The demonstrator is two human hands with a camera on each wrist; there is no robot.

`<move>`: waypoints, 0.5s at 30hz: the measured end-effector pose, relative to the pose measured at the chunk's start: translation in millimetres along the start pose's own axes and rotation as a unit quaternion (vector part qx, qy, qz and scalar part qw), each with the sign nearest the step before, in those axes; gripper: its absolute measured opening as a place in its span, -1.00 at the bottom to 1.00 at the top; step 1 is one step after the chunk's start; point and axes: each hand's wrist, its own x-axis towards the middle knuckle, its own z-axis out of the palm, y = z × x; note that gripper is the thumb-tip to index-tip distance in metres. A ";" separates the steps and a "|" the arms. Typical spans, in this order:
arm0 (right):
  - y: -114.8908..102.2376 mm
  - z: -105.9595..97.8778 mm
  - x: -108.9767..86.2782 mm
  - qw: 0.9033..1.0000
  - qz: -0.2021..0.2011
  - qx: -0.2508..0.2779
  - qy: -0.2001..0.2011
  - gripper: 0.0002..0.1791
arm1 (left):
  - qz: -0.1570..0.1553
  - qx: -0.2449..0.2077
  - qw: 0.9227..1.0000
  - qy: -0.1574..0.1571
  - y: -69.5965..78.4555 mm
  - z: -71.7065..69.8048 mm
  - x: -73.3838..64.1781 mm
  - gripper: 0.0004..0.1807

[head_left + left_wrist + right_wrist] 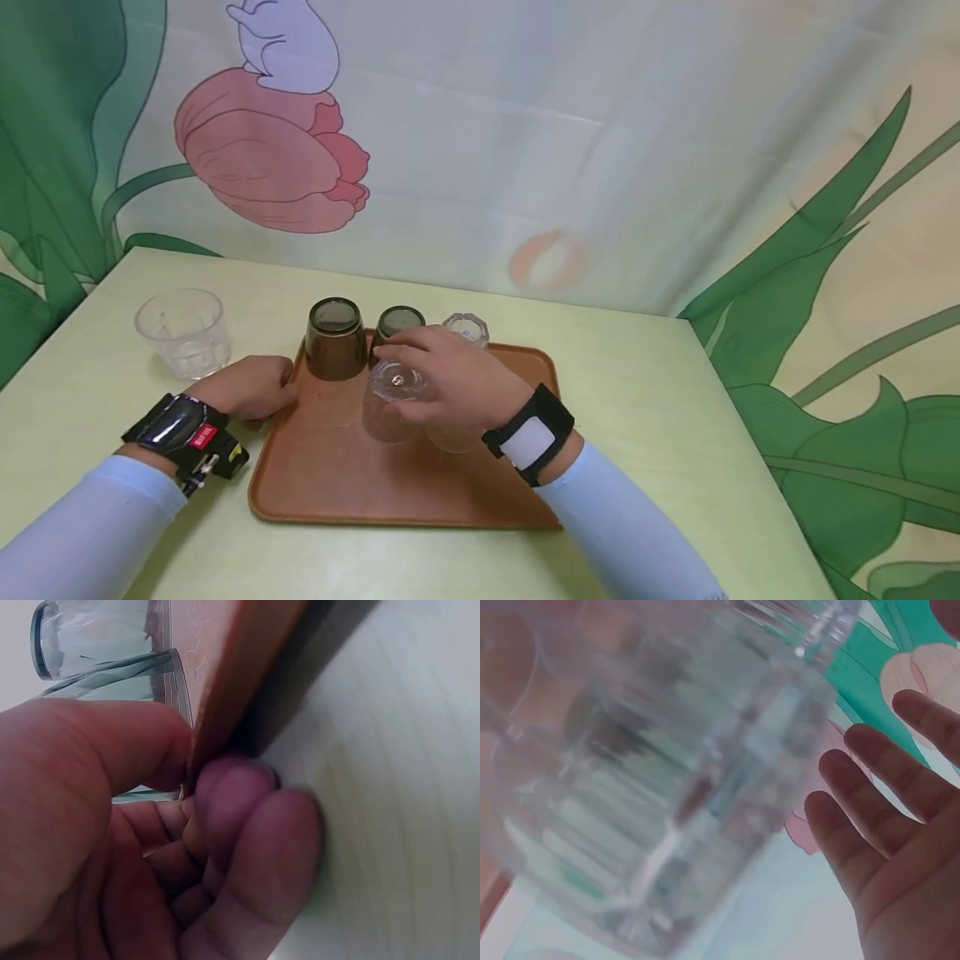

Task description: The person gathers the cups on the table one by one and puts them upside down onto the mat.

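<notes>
In the head view, my left hand (251,390) grips the left rim of a brown tray (337,471). The left wrist view shows the thumb over the rim and the fingers curled against its underside. My right hand (459,379) is over the tray beside an upside-down clear glass (386,421). Its fingers (877,825) are extended and spread in the right wrist view, apart from the blurred clear glass (652,817). Another clear glass (456,437) is partly hidden under the hand, and a faceted clear glass (467,327) stands behind it.
Two smoky dark glasses (335,343) stand upside down along the tray's back edge, the right one partly covered by my right hand. An upright clear tumbler (187,337) is on the pale table (637,467), left of the tray. A printed curtain (465,150) hangs behind.
</notes>
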 end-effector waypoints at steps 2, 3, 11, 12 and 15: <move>-0.6 -3.0 -2.5 1.000 0.004 0.002 0.005 -0.37 | 0.000 -0.002 1.000 0.001 -0.7 0.3 -0.6 -0.85; -0.7 -4.3 -3.7 1.000 0.007 0.004 0.007 -0.37 | 0.000 -0.002 1.000 0.002 -1.1 0.4 -0.7 -0.85; 0.4 -13.0 -15.9 0.998 0.019 0.025 0.061 -0.35 | 0.005 -0.007 1.000 0.007 -4.5 1.8 1.6 -0.87; 1.2 -13.4 -17.7 0.997 0.016 0.025 0.074 -0.36 | 0.005 -0.007 1.000 0.008 -4.5 1.9 1.8 -0.87; 2.7 -14.8 -22.7 0.993 -0.001 0.027 0.113 -0.37 | 0.003 -0.006 1.000 0.008 -3.8 2.2 1.6 -0.86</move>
